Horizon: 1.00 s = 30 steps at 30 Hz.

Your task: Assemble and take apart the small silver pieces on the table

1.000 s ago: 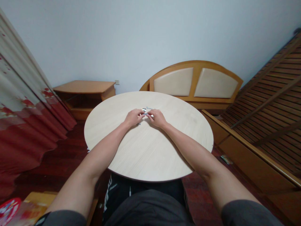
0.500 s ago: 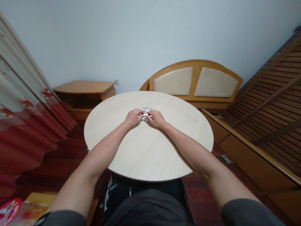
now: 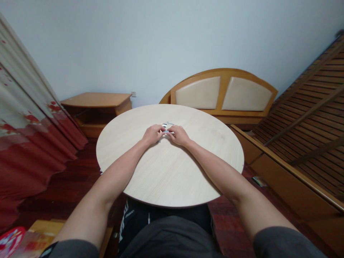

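Over the middle of the round table (image 3: pixel 166 172), my left hand (image 3: pixel 152 134) and my right hand (image 3: pixel 179 135) meet almost fingertip to fingertip. Both are closed in a pinch on one small, pale grey-blue piece (image 3: pixel 166 131), the left hand at its left end and the right hand at its right. It is too small to name, and the fingers cover part of it. Just beyond the fingertips lie small flat pieces (image 3: pixel 170 123) in grey, white and black. Part of another small grey piece shows under my left hand.
A wooden cabinet (image 3: pixel 99 99) stands behind the table at left, and a padded headboard (image 3: pixel 197 93) leans on the wall at right. Brown slats (image 3: pixel 309 118) and a bed rail (image 3: pixel 285 179) line the right side. A red and white curtain (image 3: pixel 32 136) hangs at left.
The held piece looked bright white before and now looks grey-blue, as if tilted slightly. Both hands stay in nearly the same place, still pinching it.
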Each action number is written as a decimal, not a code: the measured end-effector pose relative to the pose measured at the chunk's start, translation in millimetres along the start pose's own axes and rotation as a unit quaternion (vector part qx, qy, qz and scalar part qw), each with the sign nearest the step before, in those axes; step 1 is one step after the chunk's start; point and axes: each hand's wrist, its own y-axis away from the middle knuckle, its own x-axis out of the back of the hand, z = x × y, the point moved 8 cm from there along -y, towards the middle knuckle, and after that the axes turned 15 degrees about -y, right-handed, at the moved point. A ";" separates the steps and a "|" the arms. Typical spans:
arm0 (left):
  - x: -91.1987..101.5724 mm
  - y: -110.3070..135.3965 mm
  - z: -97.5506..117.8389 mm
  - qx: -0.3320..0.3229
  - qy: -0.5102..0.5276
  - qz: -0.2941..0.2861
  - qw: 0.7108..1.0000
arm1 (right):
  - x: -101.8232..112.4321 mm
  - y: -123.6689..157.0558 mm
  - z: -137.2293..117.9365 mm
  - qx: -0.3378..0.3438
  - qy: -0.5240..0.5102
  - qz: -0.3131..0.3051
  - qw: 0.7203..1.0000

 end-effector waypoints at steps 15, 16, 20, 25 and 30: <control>-2.7 -0.8 0.4 -0.001 -0.007 -0.017 1.000 | 0.7 -0.4 3.6 0.011 -0.011 0.015 1.000; -2.6 -0.8 0.7 -0.002 -0.007 -0.018 1.000 | 0.6 -0.4 3.8 0.011 -0.013 0.015 1.000; -1.9 -0.6 1.4 -0.003 -0.008 -0.016 1.000 | 1.3 -0.2 3.6 0.010 -0.015 0.018 1.000; -1.6 -0.4 1.2 -0.002 -0.004 -0.014 1.000 | 3.1 -0.1 1.9 0.006 -0.014 0.019 1.000; 0.5 0.3 2.7 -0.008 -0.003 -0.011 1.000 | 3.9 -0.2 0.0 -0.001 -0.009 0.011 1.000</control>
